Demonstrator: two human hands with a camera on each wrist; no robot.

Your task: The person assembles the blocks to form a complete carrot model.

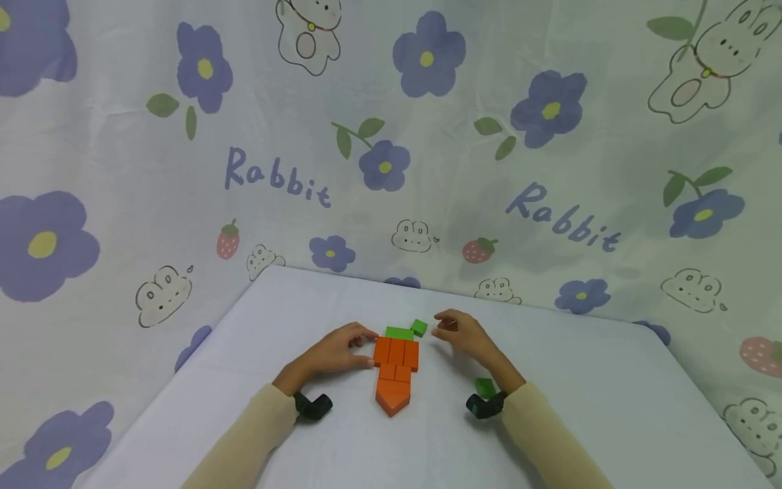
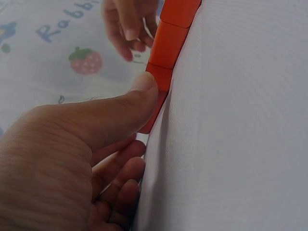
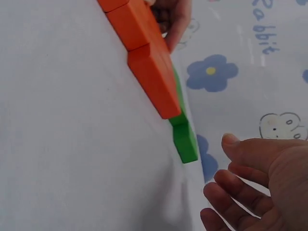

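Note:
Several orange blocks [image 1: 396, 353] lie joined in a flat figure, with a pointed orange block [image 1: 393, 396] at its near end. A green block [image 1: 400, 333] touches the far side of the wide orange row. Against its right corner sits a small tilted green block [image 1: 418, 328]. My left hand [image 1: 334, 350] rests at the left edge of the row, its thumb touching the orange side in the left wrist view; its fingers curve loosely. To the right of the small green block, my right hand [image 1: 470, 337] hovers with fingers apart, holding nothing.
Another green block [image 1: 485, 388] lies beside my right wrist, partly hidden by the black wrist camera [image 1: 487, 405]. A white cloth covers the table [image 1: 611, 407]. Behind it hangs a printed curtain [image 1: 427, 136] with flowers and rabbits.

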